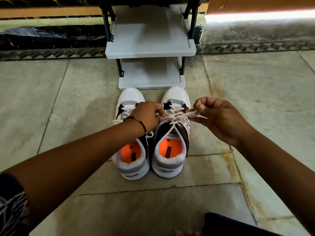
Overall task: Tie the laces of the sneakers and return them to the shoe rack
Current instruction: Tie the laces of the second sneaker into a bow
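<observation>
Right sneaker on floor beside left sneaker, toes just short of rack. Laces mid-knot: left hand and right hand each pinching a loop. Next, probably: pull snug, then tie the other.

Matt grey shoe rack, probably plastic; flat cloth laces; worn stone floor.
</observation>
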### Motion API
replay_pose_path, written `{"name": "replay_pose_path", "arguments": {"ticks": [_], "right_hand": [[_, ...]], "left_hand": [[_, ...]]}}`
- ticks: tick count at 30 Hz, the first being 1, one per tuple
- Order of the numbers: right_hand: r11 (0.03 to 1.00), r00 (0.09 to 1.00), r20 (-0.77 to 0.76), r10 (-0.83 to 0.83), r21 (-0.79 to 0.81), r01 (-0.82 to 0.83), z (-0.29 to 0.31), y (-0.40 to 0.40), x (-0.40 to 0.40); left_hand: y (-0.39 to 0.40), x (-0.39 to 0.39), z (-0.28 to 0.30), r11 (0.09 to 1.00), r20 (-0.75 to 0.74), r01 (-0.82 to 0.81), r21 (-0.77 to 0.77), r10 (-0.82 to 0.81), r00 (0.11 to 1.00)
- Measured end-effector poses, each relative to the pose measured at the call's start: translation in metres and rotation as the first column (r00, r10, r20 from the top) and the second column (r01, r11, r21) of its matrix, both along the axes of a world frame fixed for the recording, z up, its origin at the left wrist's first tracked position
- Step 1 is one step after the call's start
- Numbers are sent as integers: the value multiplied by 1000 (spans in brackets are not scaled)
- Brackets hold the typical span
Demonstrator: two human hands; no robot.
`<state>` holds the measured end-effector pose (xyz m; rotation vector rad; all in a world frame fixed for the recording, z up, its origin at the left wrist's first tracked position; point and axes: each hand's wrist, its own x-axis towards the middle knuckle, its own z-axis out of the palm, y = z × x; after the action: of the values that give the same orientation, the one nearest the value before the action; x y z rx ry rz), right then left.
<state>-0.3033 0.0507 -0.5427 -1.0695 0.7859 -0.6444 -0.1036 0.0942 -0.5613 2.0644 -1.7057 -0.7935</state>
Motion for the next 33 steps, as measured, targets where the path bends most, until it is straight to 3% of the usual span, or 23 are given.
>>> {"name": "replay_pose_path", "arguments": {"ticks": [8, 11, 16, 25, 27, 30, 33], "right_hand": [[989, 989, 3, -148, 21, 148, -8, -2, -6], [972, 976, -38, -214, 89, 217, -11, -1, -8], [949, 968, -171, -186, 223, 222, -12, 2, -7], [853, 929, -258, -266, 386, 351, -15, 5, 0], [882, 903, -354, -244, 305, 358, -18, 6, 0], [951, 762, -571, -306, -145, 273, -19, 9, 0], [857, 733, -572, -368, -514, 29, -8, 14, 6]], "left_hand": [[4, 3, 15, 994, 95, 87, 62, -93, 991], [3, 5, 19, 993, 101, 85, 79, -93, 991], [1, 8, 23, 994, 138, 11, 106, -26, 990], [3, 7, 20, 987, 104, -9, 161, -7, 995], [3, 6, 18, 981, 81, 9, 194, -25, 996], [3, 4, 17, 976, 95, 32, 215, -53, 994], [2, 1, 20, 976, 116, 55, 212, -81, 990]]}}
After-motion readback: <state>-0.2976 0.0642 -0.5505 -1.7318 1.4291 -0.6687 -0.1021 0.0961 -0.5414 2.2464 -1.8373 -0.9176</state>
